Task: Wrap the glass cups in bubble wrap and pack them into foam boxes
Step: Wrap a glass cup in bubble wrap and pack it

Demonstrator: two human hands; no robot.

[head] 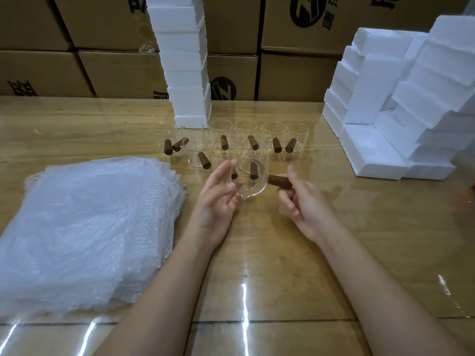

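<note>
Glass cup (253, 185) with a brown wooden handle (279, 181) is up in the air over the middle of the worktop (282, 253), tipped on its side so the little pour spout points down. The right hand (300, 201) has the handle pinched between thumb and curled fingers, so that hand is doing the holding. The left hand (218, 199) is open, palm turned toward the cup, fingers fairly straight and loose, with the thumb and fingertips right against the glass on its left side. Can't really tell if it's bearing any weight or just touching.

Just behind the held cup there's a whole bunch of the same cups (246, 140) standing upright in a couple of rough rows, their wooden handles sticking out at all angles. Clear glass on a glossy top, so the outlines are kinda hard to make out.

On the left sits a thick, messy stack of bubble wrap sheets (90, 227), lying flat and apart from the cups. A tall single column of white foam boxes (185, 60) stands behind the cup rows, touching or nearly touching the back ones. A much bigger stepped pile of foam boxes (398, 104) fills the right side of the worktop. Brown cardboard cartons (115, 73) with black print are stacked as a wall along the back.
</note>
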